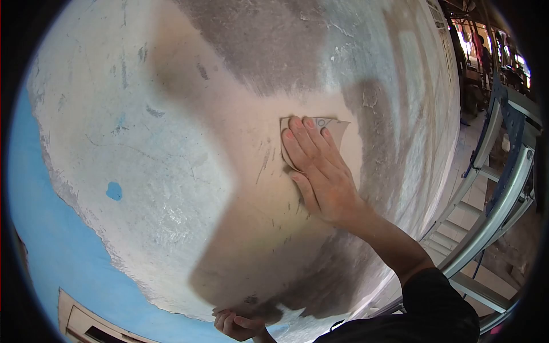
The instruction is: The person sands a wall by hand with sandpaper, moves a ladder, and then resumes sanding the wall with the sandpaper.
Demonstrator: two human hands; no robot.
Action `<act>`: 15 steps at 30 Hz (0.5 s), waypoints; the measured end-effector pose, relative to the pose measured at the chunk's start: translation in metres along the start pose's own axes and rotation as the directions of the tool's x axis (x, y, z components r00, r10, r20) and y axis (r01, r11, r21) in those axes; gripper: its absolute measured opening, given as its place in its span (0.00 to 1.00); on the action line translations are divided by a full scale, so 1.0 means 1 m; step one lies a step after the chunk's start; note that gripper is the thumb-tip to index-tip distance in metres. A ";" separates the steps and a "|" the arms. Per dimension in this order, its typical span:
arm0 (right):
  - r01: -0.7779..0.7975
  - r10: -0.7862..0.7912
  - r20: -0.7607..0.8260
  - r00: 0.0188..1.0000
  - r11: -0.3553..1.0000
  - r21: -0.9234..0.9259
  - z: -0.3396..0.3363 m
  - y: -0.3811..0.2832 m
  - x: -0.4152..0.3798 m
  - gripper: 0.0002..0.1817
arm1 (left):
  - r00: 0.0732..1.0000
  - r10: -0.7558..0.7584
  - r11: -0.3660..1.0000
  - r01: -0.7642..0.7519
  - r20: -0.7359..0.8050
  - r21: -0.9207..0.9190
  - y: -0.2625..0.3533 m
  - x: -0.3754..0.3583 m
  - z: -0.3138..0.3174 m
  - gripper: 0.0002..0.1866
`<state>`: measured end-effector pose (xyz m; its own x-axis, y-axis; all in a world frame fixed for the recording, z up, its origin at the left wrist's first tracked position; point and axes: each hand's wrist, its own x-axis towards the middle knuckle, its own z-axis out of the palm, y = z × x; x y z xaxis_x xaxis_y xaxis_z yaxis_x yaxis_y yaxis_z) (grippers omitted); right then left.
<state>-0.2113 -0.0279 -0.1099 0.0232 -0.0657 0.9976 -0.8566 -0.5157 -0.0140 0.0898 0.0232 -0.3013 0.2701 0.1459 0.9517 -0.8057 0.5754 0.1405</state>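
Note:
My right hand (320,166) lies flat against the wall (189,143), fingers together, pressing a folded sheet of sandpaper (337,128) on its surface. The sheet's corners stick out past the fingertips, and a printed mark shows on its back. Under and around it, the wall has a smooth beige-white patch with dark scuffs, bordered by rough grey areas. Low in the view, my left hand (235,326) is beside the wall's lower part with its fingers curled in. Whatever those fingers may hold is hidden.
A metal ladder (517,177) stands close on the right, beside my arm. Blue paint (63,228) with a ragged edge runs along the left and bottom of the wall. A pale framed panel (80,320) is at lower left. Beyond the ladder a person (485,54) stands in the background.

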 end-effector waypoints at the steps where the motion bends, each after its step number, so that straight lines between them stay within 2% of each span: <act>1: 0.001 -0.001 0.011 1.000 1.000 -0.015 -0.002 -0.002 0.000 0.28 | 1.000 -0.004 1.000 0.004 -0.006 -0.014 -0.001 -0.001 0.001 0.09; 4: 0.080 -0.084 -0.057 0.995 0.995 -0.063 0.003 0.016 0.026 0.29 | 1.000 -0.028 1.000 0.028 0.009 0.000 -0.002 -0.003 -0.001 0.08; 7: 0.035 -0.043 -0.129 0.991 0.997 -0.064 0.005 0.017 0.060 0.28 | 0.999 0.046 0.999 -0.046 -0.003 -0.002 0.002 0.004 0.004 0.08; 10: -0.057 0.052 -0.114 0.992 0.998 -0.038 0.010 0.001 0.026 0.28 | 1.000 0.009 0.999 -0.009 0.006 0.049 0.000 -0.001 0.000 0.08; 13: -0.045 0.046 0.006 0.999 0.998 -0.053 0.005 -0.006 -0.006 0.28 | 0.999 0.042 0.997 -0.044 0.034 0.061 -0.001 -0.001 -0.004 0.08; 15: 0.032 -0.034 -0.018 0.999 0.996 -0.079 0.005 0.007 0.014 0.28 | 0.998 0.056 0.997 -0.057 0.024 0.044 -0.004 -0.001 -0.003 0.09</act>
<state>-0.2140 -0.0367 -0.0965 0.0430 -0.0330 0.9985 -0.8934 -0.4486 0.0236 0.0944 0.0238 -0.3035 0.2118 0.1584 0.9644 -0.8422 0.5302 0.0979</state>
